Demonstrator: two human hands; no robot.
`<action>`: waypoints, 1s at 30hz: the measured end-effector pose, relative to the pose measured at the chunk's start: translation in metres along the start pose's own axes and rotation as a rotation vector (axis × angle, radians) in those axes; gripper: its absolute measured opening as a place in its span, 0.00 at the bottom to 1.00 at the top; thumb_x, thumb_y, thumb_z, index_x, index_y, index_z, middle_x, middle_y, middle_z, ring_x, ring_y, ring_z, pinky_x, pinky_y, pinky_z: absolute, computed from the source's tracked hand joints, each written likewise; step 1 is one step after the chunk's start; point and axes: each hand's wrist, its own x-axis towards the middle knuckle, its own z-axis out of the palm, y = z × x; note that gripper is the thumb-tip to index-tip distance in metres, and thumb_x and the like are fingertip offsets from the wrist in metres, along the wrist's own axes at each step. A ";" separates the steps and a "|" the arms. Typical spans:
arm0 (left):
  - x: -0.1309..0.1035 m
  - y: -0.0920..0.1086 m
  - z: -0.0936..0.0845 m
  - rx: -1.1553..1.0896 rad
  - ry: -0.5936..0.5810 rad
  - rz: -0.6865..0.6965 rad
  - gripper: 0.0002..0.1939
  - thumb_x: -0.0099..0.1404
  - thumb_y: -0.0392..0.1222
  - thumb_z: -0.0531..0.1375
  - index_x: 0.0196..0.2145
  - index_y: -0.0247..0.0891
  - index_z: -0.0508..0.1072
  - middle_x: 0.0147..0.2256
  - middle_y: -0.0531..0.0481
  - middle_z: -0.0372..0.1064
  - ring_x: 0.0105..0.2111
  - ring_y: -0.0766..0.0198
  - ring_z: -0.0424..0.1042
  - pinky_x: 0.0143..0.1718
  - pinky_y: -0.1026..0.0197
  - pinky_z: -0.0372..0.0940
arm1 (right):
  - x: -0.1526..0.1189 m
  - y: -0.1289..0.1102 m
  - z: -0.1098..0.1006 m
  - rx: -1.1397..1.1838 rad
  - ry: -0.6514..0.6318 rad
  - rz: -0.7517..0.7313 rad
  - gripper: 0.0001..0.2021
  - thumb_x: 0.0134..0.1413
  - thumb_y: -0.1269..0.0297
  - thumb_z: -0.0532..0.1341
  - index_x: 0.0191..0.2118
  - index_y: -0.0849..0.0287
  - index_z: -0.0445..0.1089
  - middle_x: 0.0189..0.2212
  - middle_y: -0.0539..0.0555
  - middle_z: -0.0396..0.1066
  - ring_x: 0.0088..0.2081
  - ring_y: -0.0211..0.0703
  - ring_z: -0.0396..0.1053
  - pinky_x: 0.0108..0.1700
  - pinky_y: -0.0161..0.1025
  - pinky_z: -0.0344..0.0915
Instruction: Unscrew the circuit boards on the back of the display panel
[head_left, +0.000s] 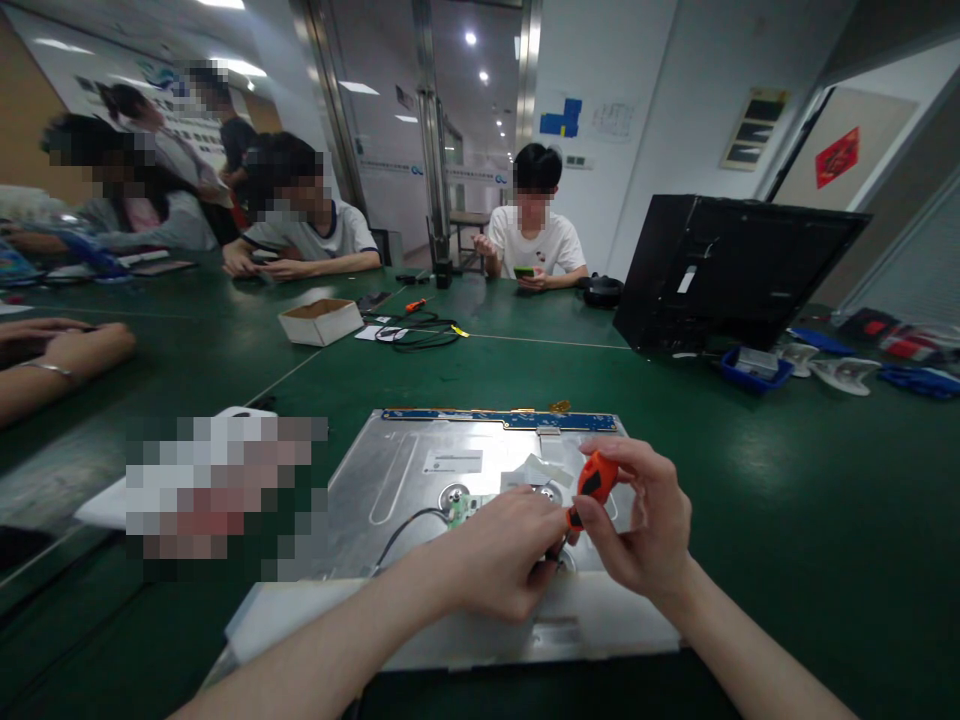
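Note:
My right hand (649, 525) is closed around the orange and black handle of a screwdriver (598, 478), which stands tilted over a metal-backed display panel (352, 500). My left hand (502, 550) is curled low over the panel, its fingers pinched about the screwdriver's shaft; the tip is hidden behind them. Beside the left hand, a small green circuit board (466, 508) shows partly, with a black cable (405, 522) running off it. A long blue circuit board (495, 418) lines the panel's far edge. Round metal fittings (454, 495) sit near the hands.
A black monitor (735, 270) stands at the right, near a blue tray (757, 372) and blue gloves (919, 380). Ahead lie an open white box (321, 322), black cables (420, 335) and another orange screwdriver (415, 305). Several people sit around the green table (810, 520); another person's hands (67, 350) rest at left.

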 end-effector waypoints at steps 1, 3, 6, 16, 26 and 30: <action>0.000 0.000 0.001 -0.004 0.005 0.000 0.10 0.54 0.32 0.59 0.33 0.40 0.63 0.33 0.47 0.72 0.32 0.56 0.71 0.34 0.55 0.65 | -0.001 0.001 0.001 0.006 0.013 0.003 0.22 0.58 0.70 0.63 0.57 0.53 0.60 0.43 0.57 0.73 0.34 0.42 0.74 0.26 0.36 0.73; -0.001 0.000 0.002 -0.011 0.016 0.001 0.11 0.54 0.32 0.59 0.35 0.39 0.64 0.35 0.46 0.73 0.34 0.55 0.72 0.35 0.54 0.66 | -0.003 0.003 0.002 0.020 0.038 0.011 0.23 0.57 0.70 0.64 0.57 0.53 0.60 0.43 0.56 0.73 0.35 0.42 0.74 0.28 0.37 0.74; -0.001 -0.001 0.003 -0.023 0.018 -0.007 0.10 0.55 0.32 0.59 0.35 0.39 0.64 0.35 0.45 0.73 0.34 0.54 0.72 0.36 0.54 0.66 | -0.005 0.003 0.002 0.036 0.046 0.017 0.23 0.57 0.71 0.63 0.58 0.53 0.60 0.44 0.56 0.72 0.36 0.42 0.75 0.30 0.38 0.75; 0.000 0.000 0.000 -0.015 0.003 0.004 0.08 0.56 0.33 0.59 0.34 0.39 0.63 0.34 0.46 0.72 0.33 0.54 0.72 0.35 0.54 0.65 | 0.001 0.001 -0.001 -0.003 -0.029 -0.019 0.22 0.58 0.73 0.57 0.58 0.53 0.60 0.43 0.58 0.70 0.38 0.46 0.72 0.28 0.38 0.73; 0.001 0.000 -0.002 -0.043 -0.001 0.014 0.10 0.54 0.31 0.59 0.34 0.40 0.64 0.32 0.48 0.71 0.32 0.55 0.71 0.35 0.55 0.66 | -0.001 -0.001 -0.003 0.048 -0.055 -0.002 0.22 0.60 0.70 0.58 0.59 0.57 0.59 0.40 0.57 0.73 0.30 0.41 0.72 0.27 0.38 0.72; 0.001 0.001 -0.002 -0.028 0.017 0.010 0.11 0.54 0.32 0.60 0.34 0.40 0.63 0.33 0.48 0.72 0.32 0.55 0.71 0.34 0.55 0.65 | -0.002 0.000 0.000 0.021 -0.003 -0.004 0.23 0.57 0.72 0.62 0.57 0.55 0.59 0.42 0.57 0.73 0.30 0.38 0.72 0.30 0.38 0.73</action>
